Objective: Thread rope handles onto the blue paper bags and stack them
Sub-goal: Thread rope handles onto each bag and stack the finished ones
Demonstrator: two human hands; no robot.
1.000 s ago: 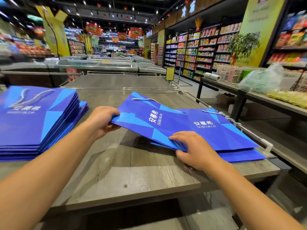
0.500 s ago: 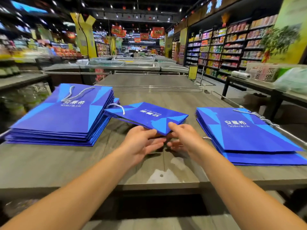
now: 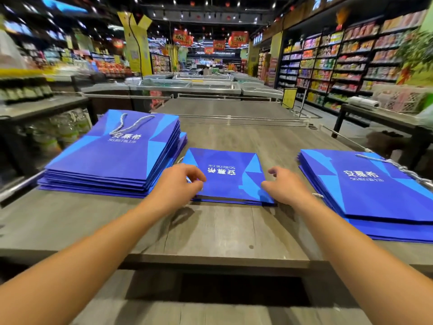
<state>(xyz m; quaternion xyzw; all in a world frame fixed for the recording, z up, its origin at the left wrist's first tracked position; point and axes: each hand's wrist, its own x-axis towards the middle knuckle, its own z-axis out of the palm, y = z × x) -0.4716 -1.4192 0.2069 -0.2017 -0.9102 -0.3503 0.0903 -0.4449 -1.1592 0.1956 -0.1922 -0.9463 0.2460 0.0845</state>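
Observation:
A single flat blue paper bag (image 3: 226,177) lies on the wooden table (image 3: 210,231) straight ahead, a bit of white rope handle (image 3: 180,159) showing at its left side. My left hand (image 3: 178,186) pinches the bag's left edge with curled fingers and thumb. My right hand (image 3: 285,186) touches the bag's near right corner with its fingertips, thumb lifted. A tall stack of blue bags (image 3: 114,156) with a rope handle on top stands to the left. A lower stack of blue bags (image 3: 365,191) lies to the right.
Loose white ropes (image 3: 398,165) hang along the metal rail at the table's right edge. A rail (image 3: 234,118) closes the far side. Freezer chests (image 3: 187,86) stand behind, shop shelves (image 3: 339,62) to the right, a side table (image 3: 379,116) beyond the aisle.
The bag came off the right stack, was carried to the middle, and now lies flat on the table. Both hands moved apart to its left and right edges. My view swung left.

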